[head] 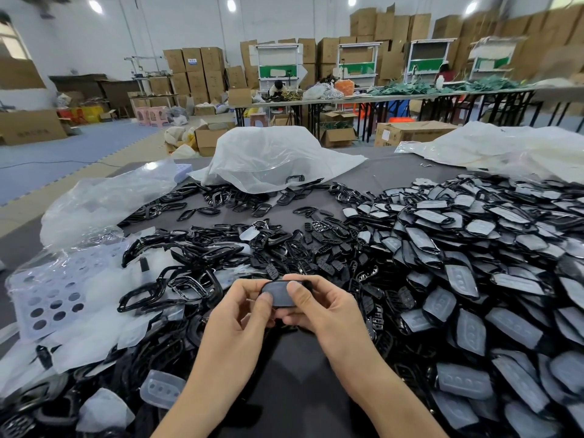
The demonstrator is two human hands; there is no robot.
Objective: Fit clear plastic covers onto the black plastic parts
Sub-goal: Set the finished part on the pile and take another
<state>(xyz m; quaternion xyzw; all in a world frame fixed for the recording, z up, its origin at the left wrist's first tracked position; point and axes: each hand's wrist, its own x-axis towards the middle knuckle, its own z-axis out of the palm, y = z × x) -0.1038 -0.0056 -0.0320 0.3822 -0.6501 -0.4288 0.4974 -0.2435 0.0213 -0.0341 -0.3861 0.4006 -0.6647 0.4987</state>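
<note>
one part (279,294) is held low over a bare patch of the table (294,374), between both hands. the left hand (240,314) and the right hand (319,308) each pinch it, with a thumb pressed on the top face at either end and curled fingers beneath. the face looks grey and matt inside a black rim, so a cover seems to lie on it already. from where i stand i cannot tell whether it is fully seated.

handling (judged): the part is small and surely light. the black rim looks stiff and glossy, so it is likely slippery. the cover looks thin, soft and bendy. the part is best held by the rim's edges with fingers under it, which leaves the thumbs free to press the cover down round the border. a hard squeeze at the middle could buckle the cover.

counts:
- hands: two.
- parts in hand: one.
- heap of covered parts (474,248), to the right: far too many to count.
- heap of bare frames (196,279), ahead and left: also beyond counting.
- loose covers (161,388), by the left forearm: at least two plain to see, with more among the frames.
- clear bags (271,156), on the table: three.
- holed sheet (47,298), at far left: one.
</note>
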